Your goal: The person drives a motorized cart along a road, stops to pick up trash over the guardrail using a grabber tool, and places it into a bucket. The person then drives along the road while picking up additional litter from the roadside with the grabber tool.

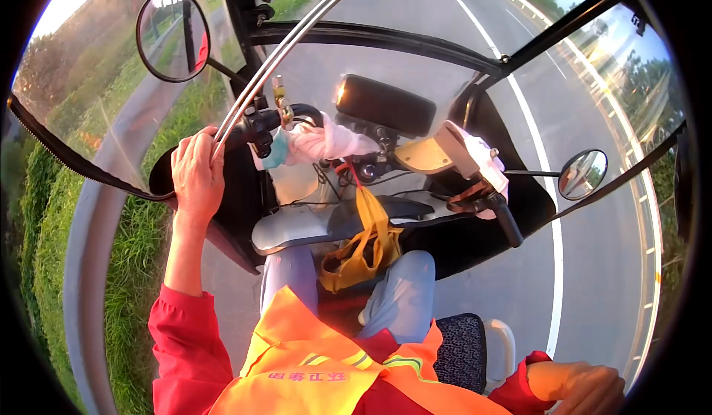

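My left hand [199, 174] is closed at the end of the left handlebar grip [236, 134]. Against the grip it holds long metal tongs [293, 40], two thin shiny rods slanting up past the windshield; their far ends are out of view. Low at the right edge is my right hand [591, 389], away from the handlebar. Its fingers are curled, and whatever they may hold is hidden. The right handlebar grip [506, 221] has no hand on it. Between the grips, pink cloth [330, 140] is wrapped round the bar beside a dark phone-shaped device [386, 105].
A yellow bag [363, 255] hangs from the handlebar between my knees. Round mirrors stand at the left [173, 35] and right [583, 175]. A black frame [371, 40] holds the clear windshield. Outside are a road [475, 289], a guardrail [93, 267] and grass [137, 289].
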The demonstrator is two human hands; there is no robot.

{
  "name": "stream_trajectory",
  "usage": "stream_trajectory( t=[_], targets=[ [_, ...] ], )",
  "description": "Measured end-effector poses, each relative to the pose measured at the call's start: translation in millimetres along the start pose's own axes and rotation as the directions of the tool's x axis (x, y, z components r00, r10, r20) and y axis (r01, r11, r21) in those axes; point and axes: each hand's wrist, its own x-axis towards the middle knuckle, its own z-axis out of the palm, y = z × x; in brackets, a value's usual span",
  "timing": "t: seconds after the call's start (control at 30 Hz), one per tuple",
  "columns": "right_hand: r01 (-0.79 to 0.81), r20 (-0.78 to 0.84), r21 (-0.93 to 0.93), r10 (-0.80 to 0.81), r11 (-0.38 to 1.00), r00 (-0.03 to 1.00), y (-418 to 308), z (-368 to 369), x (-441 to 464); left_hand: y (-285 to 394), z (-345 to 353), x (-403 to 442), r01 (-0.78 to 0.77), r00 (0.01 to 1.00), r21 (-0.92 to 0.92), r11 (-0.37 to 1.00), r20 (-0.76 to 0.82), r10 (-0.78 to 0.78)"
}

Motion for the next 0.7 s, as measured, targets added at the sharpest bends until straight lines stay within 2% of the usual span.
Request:
stream_trajectory(
  t=[0.07,0.13,0.17,0.2,0.27,0.3,0.37,0.47,0.53,0.57,0.6,0.63,0.67,0.7],
  targets=[
    [0.001,-0.005,-0.036,-0.001,0.999,1.0,-6,-1,7,0,0,-1,0.015,0.999,0.002,1.0,0.031,-0.015],
    [-0.08,0.182,0.031,0.073,0.996,0.981,-6,-7,8,0,0,0,-0.003,1.0,0.001,1.0,0.026,0.003],
    [-0.309,0.493,0.155,0.198,0.938,0.847,1,-22,19,1,-2,1,-0.009,1.0,-0.001,1.0,0.024,0.009],
    [-0.539,0.586,0.086,0.395,0.838,0.707,-6,-19,13,2,-3,1,-0.017,1.0,-0.002,1.0,0.019,0.017],
    [-0.685,0.727,0.037,0.451,0.727,0.518,0,-9,-7,2,-3,1,-0.012,1.0,-0.023,1.0,0.016,0.012],
    [-0.665,0.714,0.012,0.459,0.747,0.529,1,-4,-22,4,-3,2,0.014,1.0,-0.049,0.999,0.011,-0.013],
    [-0.819,0.735,0.103,0.512,0.565,0.445,7,5,-59,6,-5,3,0.009,1.0,-0.067,0.998,-0.001,-0.009],
    [-0.951,0.786,0.242,0.535,0.195,0.31,22,5,-101,7,-5,2,0.014,1.0,-0.061,0.998,-0.015,-0.015],
    [-0.975,0.543,0.206,0.82,0.08,0.182,15,-32,-100,6,-5,2,0.008,1.0,-0.067,0.998,-0.022,-0.01],
    [-0.971,0.145,0.238,0.987,0.031,0.067,8,-46,-117,7,-6,2,0.013,1.0,-0.069,0.998,-0.015,-0.014],
    [-0.979,-0.263,0.188,0.964,0.084,0.032,19,-62,-132,7,-6,2,0.01,1.0,-0.074,0.997,-0.024,-0.012],
    [-0.965,-0.579,-0.251,0.81,-0.071,0.092,29,-92,-158,7,-7,1,0.015,1.0,-0.073,0.997,-0.013,-0.016],
    [-0.57,-0.645,-0.735,0.637,-0.367,0.422,35,-117,-179,7,-7,2,0.024,1.0,-0.07,0.997,-0.004,-0.025],
    [-0.386,-0.652,-0.757,0.566,-0.527,0.505,38,-137,-198,7,-8,2,0.031,0.999,-0.073,0.997,-0.019,-0.032]
  ],
)
